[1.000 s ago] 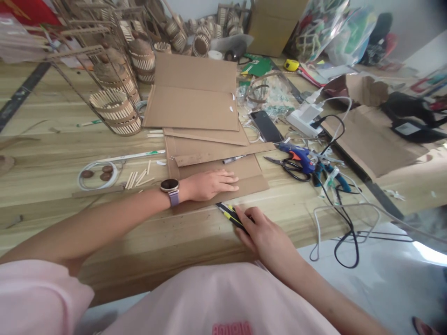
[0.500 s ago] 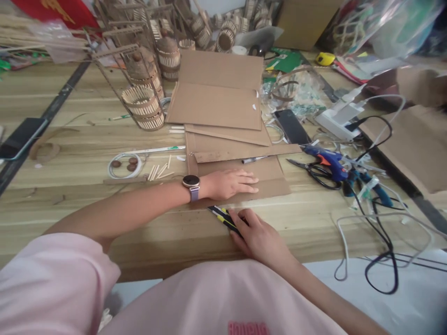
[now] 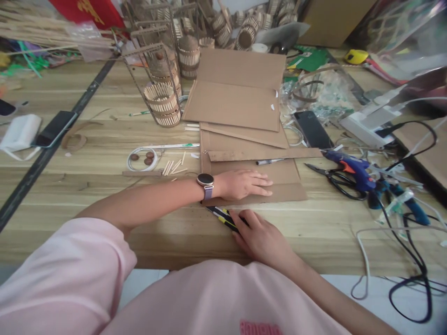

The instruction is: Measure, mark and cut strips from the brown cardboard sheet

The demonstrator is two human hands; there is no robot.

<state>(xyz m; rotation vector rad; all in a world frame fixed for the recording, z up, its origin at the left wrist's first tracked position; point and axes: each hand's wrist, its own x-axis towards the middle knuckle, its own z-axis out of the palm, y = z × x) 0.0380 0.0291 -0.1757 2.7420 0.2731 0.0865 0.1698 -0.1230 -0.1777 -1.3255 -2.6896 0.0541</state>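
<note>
My left hand [image 3: 244,184] lies flat with fingers stretched over a sheet of cardboard [image 3: 286,174] near the table's front edge. Just below it, my right hand [image 3: 260,232] is closed around a black and yellow utility knife [image 3: 223,217], whose tip points to the upper left beside the sheet's lower edge. Above my left hand, a narrow cardboard strip [image 3: 265,154] and a pen [image 3: 268,162] rest on the sheet. Farther back, a larger folded cardboard piece [image 3: 233,104] overlaps it.
At the right are black scissors [image 3: 340,181], a blue glue gun [image 3: 352,170], a phone [image 3: 313,130] and a power strip [image 3: 366,128] with tangled cables. Small wooden sticks [image 3: 171,167] and a white tape ring [image 3: 142,159] lie left. A wooden lantern-like model [image 3: 162,104] stands behind.
The view has turned slightly left, so everything appears farther right, and a white box shows at the left. Both hands keep nearly the same place on the cardboard and knife.
</note>
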